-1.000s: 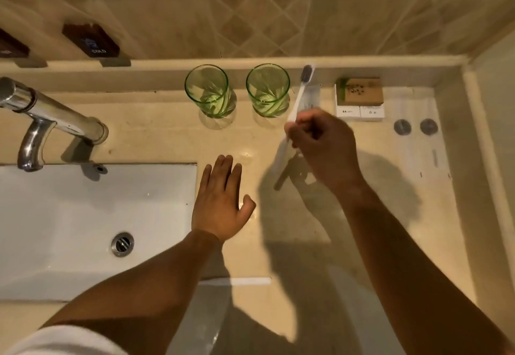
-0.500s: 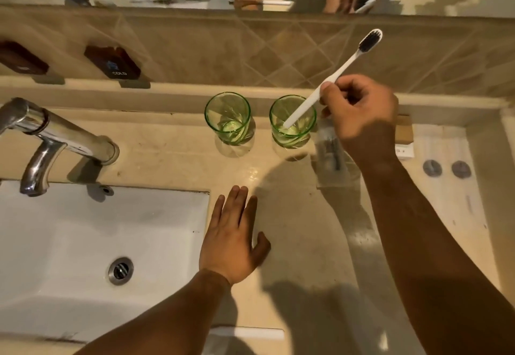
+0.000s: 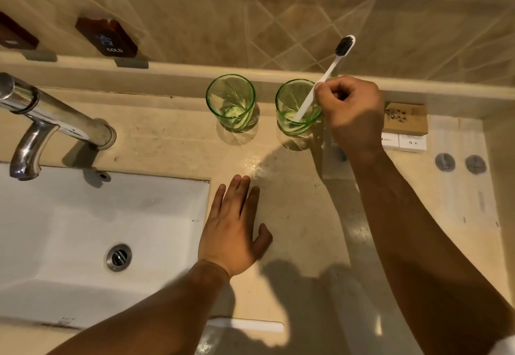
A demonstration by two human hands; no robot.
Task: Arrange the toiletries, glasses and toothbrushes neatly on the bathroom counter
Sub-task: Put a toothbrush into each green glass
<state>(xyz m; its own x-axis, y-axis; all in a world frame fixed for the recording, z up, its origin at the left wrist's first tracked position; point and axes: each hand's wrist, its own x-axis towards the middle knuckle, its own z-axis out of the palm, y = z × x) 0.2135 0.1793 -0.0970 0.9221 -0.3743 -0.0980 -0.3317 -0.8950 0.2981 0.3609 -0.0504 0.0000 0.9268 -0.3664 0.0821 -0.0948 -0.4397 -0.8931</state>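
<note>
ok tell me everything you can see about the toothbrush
The toothbrush is slim, of what looks like white plastic, with dark bristles at its head. It leans tilted, handle end down inside the right green glass, head up and to the right before the tiled wall. The right hand pinches its handle just above the rim.

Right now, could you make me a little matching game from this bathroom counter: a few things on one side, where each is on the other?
Things:
1. toothbrush
2. left hand
3. brown box
4. tap

Places:
A. over the sink
B. flat on the counter
C. handle end in the right-hand glass
D. right of the right hand

Pairs: 1-C, 2-B, 3-D, 4-A
</note>
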